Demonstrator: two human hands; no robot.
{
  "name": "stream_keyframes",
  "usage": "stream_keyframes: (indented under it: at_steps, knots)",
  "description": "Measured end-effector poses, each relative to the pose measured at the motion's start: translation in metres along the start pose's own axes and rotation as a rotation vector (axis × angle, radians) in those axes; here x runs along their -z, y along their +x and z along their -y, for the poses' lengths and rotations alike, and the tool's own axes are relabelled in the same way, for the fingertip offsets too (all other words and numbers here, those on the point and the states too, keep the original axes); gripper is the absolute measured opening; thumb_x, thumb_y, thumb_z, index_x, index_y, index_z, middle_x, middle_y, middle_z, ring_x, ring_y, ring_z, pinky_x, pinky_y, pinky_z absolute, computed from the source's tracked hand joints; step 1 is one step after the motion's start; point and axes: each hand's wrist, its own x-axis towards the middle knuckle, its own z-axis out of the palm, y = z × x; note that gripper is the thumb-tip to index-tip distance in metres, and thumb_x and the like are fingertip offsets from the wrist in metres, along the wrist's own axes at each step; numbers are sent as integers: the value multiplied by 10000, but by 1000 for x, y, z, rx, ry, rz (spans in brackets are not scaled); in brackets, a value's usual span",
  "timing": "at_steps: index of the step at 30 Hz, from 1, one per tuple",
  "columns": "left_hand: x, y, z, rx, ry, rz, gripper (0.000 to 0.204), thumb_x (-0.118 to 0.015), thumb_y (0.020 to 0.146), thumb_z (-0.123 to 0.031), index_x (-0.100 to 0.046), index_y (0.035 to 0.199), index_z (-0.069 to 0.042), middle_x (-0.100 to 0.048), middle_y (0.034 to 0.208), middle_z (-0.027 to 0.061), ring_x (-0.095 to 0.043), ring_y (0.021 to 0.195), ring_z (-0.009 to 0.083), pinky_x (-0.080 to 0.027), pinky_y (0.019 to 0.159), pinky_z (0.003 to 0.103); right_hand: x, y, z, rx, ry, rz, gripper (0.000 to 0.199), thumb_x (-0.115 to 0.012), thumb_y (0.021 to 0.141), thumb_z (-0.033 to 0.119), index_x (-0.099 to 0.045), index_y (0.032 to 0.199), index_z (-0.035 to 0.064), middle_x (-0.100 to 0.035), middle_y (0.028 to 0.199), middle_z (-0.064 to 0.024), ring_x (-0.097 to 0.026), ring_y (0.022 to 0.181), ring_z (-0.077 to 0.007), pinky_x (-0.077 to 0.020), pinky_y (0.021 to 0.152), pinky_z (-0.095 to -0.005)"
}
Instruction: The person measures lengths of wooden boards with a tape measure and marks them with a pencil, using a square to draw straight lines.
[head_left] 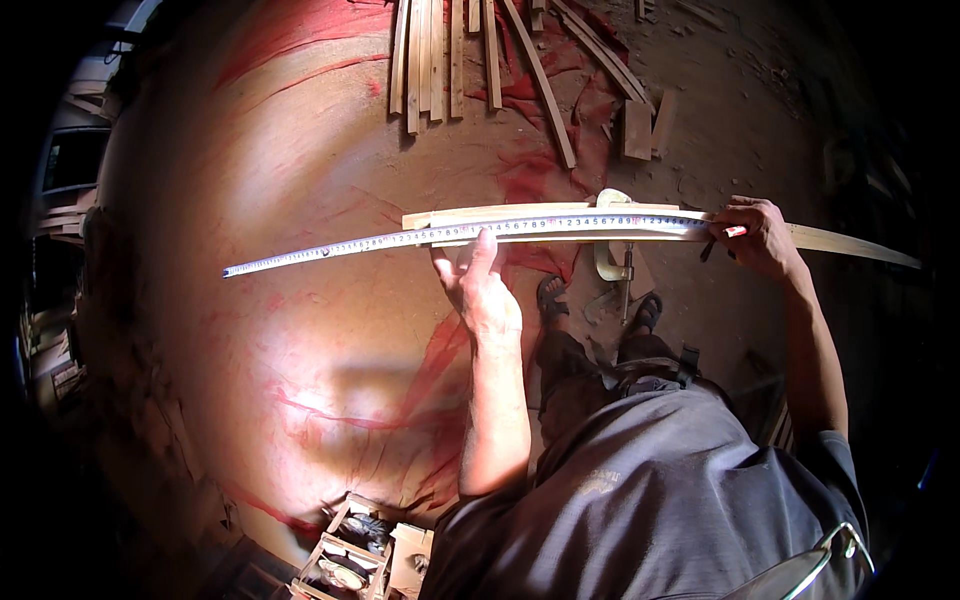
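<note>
A long thin wooden strip (840, 243) runs across the picture at chest height, from the middle out to the right. A white measuring tape (330, 249) lies along it and sticks out past its left end. My left hand (480, 285) holds the strip and tape from below near the strip's left end, fingers pointing up. My right hand (755, 235) grips the strip and tape further right, with a small red piece at its fingertips. My sandalled feet (553, 297) stand on the floor below.
A large reddish-stained plywood sheet (260, 330) fills the left. Several wooden slats (430, 60) lie at the top, with a short block (637, 128) beside them. A hand saw (612, 262) lies near my feet. A wooden crate (350, 555) with tools sits at the bottom.
</note>
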Motion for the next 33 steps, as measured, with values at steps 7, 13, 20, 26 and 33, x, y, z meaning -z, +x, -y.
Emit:
stream_keyframes:
  at_steps: [7, 13, 20, 26, 33]
  knots:
    - [-16, -18, 24, 15, 11, -56, 740, -709, 969, -52, -332, 1584, -219, -553, 1410, 98, -569, 1255, 309, -479, 1032, 532, -3, 5, 9, -44, 49, 16, 173, -797, 807, 73, -801, 979, 65, -687, 818, -119, -687, 746, -308, -541, 655, -408]
    - [-5, -2, 32, 86, -67, 8, 520, -730, 974, -121, -488, 1434, -128, -598, 1325, 104, -582, 1194, 312, -473, 1038, 519, -31, 35, 57, -30, -19, 93, 215, -720, 865, 171, -830, 1048, 185, -775, 994, -81, -732, 933, -312, -596, 794, -412]
    - [-11, 3, 35, 71, -12, -49, 474, -739, 972, -121, -549, 1405, -88, -650, 1286, 108, -650, 1141, 299, -518, 1015, 498, -45, 50, 88, -130, -83, 133, 200, -692, 892, 269, -837, 1023, 231, -758, 876, -130, -730, 851, -358, -585, 788, -453]
    - [-9, 5, 34, 60, 15, -50, 796, -779, 957, -151, -333, 1617, -144, -661, 1300, 155, -681, 1120, 308, -536, 950, 467, -28, 22, 60, -326, 75, 129, 249, -735, 952, 325, -805, 1134, 171, -751, 845, -151, -733, 787, -328, -568, 739, -443]
    - [-2, 9, 36, 48, -21, -23, 616, -758, 959, -85, -456, 1496, -100, -638, 1290, 155, -684, 1097, 317, -603, 941, 487, 35, -57, -45, -477, 80, -13, 178, -760, 928, 192, -738, 897, 19, -656, 687, -73, -634, 627, -150, -506, 616, -346]
